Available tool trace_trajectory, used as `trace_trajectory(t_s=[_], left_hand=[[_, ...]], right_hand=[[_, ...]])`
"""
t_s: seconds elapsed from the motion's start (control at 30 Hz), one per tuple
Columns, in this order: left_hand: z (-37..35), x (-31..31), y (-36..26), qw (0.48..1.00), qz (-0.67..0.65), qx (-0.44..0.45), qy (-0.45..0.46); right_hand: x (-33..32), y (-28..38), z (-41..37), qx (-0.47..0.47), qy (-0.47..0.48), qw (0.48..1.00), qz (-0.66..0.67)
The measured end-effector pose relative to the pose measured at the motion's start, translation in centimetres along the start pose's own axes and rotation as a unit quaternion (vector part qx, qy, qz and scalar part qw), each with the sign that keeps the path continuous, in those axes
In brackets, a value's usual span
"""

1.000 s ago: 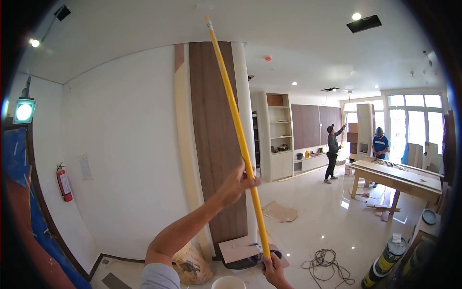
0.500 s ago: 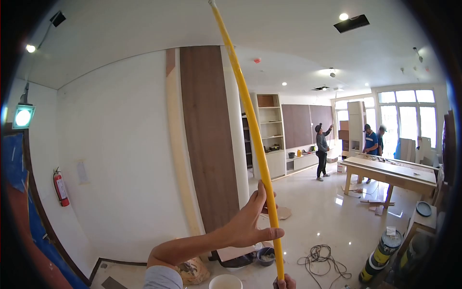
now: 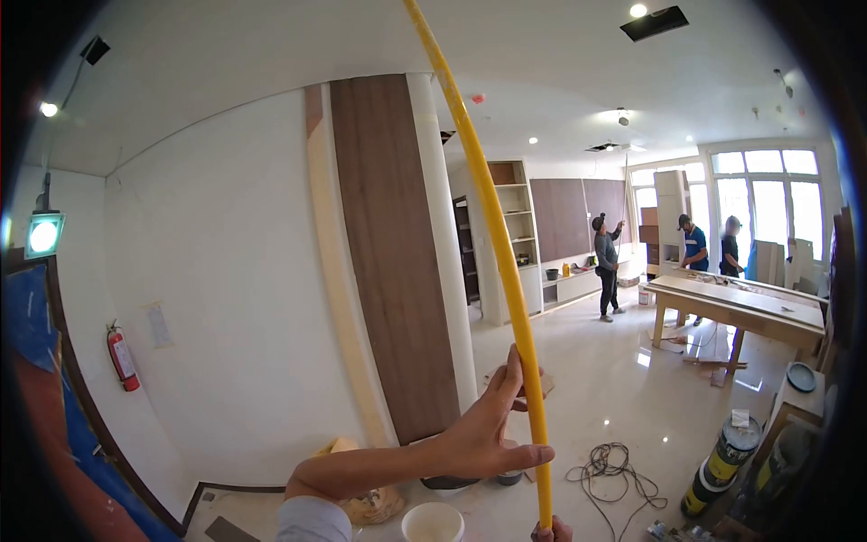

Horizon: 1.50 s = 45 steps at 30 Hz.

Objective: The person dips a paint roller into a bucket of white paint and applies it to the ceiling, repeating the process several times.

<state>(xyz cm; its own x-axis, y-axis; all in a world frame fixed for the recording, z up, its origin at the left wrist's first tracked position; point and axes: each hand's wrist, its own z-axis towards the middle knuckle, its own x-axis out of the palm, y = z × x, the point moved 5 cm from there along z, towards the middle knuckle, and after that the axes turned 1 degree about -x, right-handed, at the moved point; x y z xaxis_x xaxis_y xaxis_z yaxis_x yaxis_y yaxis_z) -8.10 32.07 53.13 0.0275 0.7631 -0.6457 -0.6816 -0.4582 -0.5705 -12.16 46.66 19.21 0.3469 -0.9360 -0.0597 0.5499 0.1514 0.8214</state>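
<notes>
While the yellow pole (image 3: 508, 262) is held steeply toward the ceiling (image 3: 271, 45), its shaft is loosely clamped between thumb and fingers of the left hand (image 3: 483, 435) and is gripped lower down by the right hand (image 3: 562, 529), partly cropped. For any shift of the pole, steady two-handed control is judged necessary. Relative to the earliest frame, the pole's upper tip is now cut off and the left hand is seen lower.

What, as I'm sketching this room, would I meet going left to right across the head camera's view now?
Lit wall lamp, fire extinguisher, paper sheet, brown wall panel, red ceiling fitting, right hand, person in grey, workbench.
</notes>
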Motion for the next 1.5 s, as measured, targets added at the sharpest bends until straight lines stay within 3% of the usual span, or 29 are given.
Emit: trace_trajectory(t_s=[0.17,0.3,0.4,0.57,0.7,0.83,0.93,1.2,1.5], left_hand=[[2.6,-0.6,0.8,0.998,0.016,0.039,-0.046],[4.4,-1.8,2.8,0.997,0.045,0.009,-0.061],[5.7,-3.3,3.8,0.997,0.01,-0.008,-0.08],[7.3,-6.5,6.8,0.989,-0.01,-0.012,-0.148],[9.2,-10.1,8.4,0.98,-0.069,-0.05,-0.18],[11.3,-14.7,10.9,0.961,-0.051,-0.049,-0.267],[12.5,-17.7,11.7,0.957,-0.113,-0.081,-0.253],[14.6,-25.6,15.8,0.945,-0.072,-0.094,-0.304],[17.1,-32.7,21.1,0.929,-0.054,-0.092,-0.355]], right_hand=[[-2.2,0.6,2.7,-0.012,0.016,1.0,-0.021],[-3.2,2.1,4.8,-0.035,0.014,0.999,-0.033],[-3.0,2.0,6.7,0.074,0.023,0.996,0.04],[-1.6,2.5,10.4,0.071,0.03,0.995,0.057],[-0.2,2.7,14.3,0.055,0.027,0.998,0.031],[1.4,4.0,18.2,0.036,0.009,0.999,0.029],[2.6,5.2,20.9,0.063,0.013,0.997,0.039],[7.5,6.1,28.4,0.079,0.028,0.989,0.123],[10.8,6.0,35.5,0.057,0.037,0.996,0.057]])
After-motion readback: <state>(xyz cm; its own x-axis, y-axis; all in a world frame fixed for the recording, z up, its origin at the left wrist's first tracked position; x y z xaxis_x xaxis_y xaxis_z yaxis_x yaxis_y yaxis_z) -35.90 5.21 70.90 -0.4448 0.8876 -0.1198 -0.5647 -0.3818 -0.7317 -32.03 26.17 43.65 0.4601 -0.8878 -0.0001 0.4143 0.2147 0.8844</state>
